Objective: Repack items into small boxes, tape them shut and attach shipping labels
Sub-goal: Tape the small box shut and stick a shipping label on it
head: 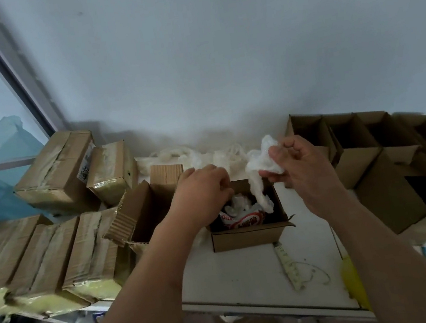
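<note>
Small open box (247, 235) sitting mid-worktop (240, 276), red-and-white snack packet (244, 219) already down inside. Right hand (302, 173) pinching a wad of white stuffing (264, 158) in its fingers, a tail of it trailing down into the box. Left hand (202, 190) curled over the far rim, fingers bent and reaching in; can't tell whether gripping stuffing or just poking it down, since knuckles hide the tips.

Stuffing looks feather-light, soft, squashy, probably snaggy, so best grabbed in loose clumps and tucked round the packet. Packet likely crinkly and crushable, so no hard pressing.

Hard to make out: most of the packet's print, what lies under it, and the yellow thing (354, 281) half behind the right forearm. Taped boxes (63, 258) stacked left, empty open ones (388, 160) right.
</note>
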Motion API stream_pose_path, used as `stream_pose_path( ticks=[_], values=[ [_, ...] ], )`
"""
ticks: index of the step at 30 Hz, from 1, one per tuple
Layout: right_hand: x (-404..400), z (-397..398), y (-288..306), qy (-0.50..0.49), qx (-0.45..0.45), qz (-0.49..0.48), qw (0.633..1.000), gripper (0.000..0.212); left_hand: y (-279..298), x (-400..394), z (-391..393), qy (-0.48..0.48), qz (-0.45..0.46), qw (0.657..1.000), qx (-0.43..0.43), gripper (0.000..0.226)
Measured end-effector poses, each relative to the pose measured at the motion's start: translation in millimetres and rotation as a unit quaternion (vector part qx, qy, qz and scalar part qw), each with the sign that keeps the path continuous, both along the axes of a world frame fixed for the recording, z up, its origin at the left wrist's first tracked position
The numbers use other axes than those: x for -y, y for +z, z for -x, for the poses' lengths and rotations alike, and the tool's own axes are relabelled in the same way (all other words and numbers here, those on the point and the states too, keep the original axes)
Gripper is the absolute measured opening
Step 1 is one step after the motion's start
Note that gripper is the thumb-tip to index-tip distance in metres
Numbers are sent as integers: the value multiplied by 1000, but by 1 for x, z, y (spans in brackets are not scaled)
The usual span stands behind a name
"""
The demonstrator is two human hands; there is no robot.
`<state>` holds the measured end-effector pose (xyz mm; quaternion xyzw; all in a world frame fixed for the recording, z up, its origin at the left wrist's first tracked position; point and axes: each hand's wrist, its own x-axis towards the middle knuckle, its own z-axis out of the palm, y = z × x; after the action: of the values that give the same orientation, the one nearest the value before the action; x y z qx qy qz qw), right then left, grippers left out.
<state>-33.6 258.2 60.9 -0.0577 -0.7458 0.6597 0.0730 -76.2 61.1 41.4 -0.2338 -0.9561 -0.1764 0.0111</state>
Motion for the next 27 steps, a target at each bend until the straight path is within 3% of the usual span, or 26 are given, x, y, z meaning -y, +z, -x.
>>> stream_pose_path(
  ticks=[2,4,6,9,13,17,22,27],
  values=[
    [-6,-11,-1,25,6,-31,999,11,-6,7,0,-21,31,999,0,25],
    [-10,-19,-4,61,18,-122,991,9,-11,11,1,-31,60,997,31,44],
    [-9,-21,-6,99,24,-235,967,7,-16,10,3,-34,74,996,42,60],
    [-2,-20,-6,154,40,-330,930,8,-20,6,5,-29,75,995,52,72],
    [-2,-16,-6,218,70,-452,862,10,-25,8,11,-20,109,990,85,71],
    [-2,-9,-8,231,76,-461,853,11,-25,9,19,18,74,992,101,67],
    [2,-2,-20,238,60,-482,841,5,-28,3,22,51,63,991,111,46],
    [3,1,-21,247,42,-518,818,16,-33,3,25,61,39,986,149,36]
  ],
)
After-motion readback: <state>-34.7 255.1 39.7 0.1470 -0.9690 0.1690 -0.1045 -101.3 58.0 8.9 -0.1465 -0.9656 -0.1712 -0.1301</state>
